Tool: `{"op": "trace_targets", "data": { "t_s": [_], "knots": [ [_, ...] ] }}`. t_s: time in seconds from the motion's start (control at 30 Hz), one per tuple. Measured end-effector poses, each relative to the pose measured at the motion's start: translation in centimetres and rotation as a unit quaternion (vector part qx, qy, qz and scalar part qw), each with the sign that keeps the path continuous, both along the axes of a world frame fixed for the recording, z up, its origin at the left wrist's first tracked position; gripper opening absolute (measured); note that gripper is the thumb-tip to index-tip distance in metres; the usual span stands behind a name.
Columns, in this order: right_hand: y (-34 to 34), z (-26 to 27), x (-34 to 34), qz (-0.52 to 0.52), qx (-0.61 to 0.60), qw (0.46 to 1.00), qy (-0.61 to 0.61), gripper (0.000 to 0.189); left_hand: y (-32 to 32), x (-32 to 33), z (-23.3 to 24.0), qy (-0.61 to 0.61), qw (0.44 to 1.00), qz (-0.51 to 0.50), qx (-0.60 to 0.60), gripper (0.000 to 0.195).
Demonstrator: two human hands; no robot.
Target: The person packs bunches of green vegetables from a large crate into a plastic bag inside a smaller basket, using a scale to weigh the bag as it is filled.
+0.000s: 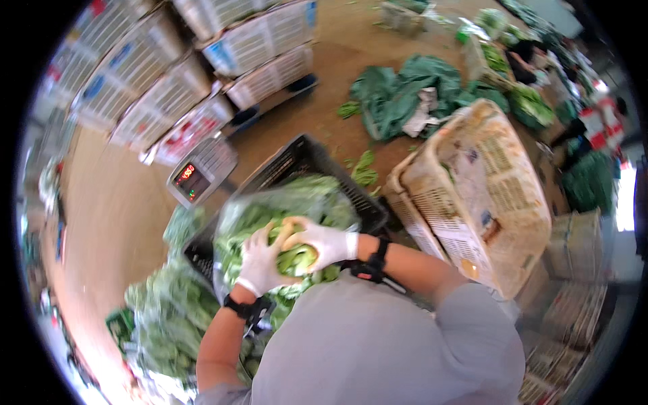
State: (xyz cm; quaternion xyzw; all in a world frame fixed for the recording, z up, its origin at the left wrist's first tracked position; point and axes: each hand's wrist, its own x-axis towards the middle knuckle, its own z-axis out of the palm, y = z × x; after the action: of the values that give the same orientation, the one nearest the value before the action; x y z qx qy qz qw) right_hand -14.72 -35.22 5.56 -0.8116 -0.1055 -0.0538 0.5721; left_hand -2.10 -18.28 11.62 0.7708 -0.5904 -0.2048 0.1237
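My left hand and my right hand, both in whitish gloves, close around a bunch of leafy greens from either side, pale stem ends showing between them. The fingertips of the two hands meet or nearly meet. Around and beneath them, a clear plastic bag full of more greens spreads its mouth inside a black plastic crate. Beyond the crate's far left side stands the lit display of a digital scale. My torso hides the near part of the crate.
White plastic crates are stacked at upper left. Dirty cream crates, tilted, stand at my right. Bagged greens lie at left. A green tarp or sack and loose leaves lie on the floor. People are at far right.
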Motion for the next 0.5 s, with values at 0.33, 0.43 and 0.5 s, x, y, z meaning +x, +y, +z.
{"op": "trace_targets", "data": {
  "t_s": [0.33,0.43,0.5],
  "knots": [
    [-0.6,2.8,-0.2,0.082,-0.023,0.994,0.071,0.053,3.8,-1.6,-3.0,0.058,0.991,0.059,-0.107,0.097],
    [-2.1,1.4,-0.4,-0.221,0.019,0.955,0.198,0.035,4.3,-1.4,-3.3,0.058,0.989,0.080,-0.106,0.095],
    [-4.7,-3.5,0.2,-0.192,-0.097,0.876,0.431,0.072,3.9,-1.1,-3.3,0.060,0.990,0.074,-0.102,0.098]
  ]
}}
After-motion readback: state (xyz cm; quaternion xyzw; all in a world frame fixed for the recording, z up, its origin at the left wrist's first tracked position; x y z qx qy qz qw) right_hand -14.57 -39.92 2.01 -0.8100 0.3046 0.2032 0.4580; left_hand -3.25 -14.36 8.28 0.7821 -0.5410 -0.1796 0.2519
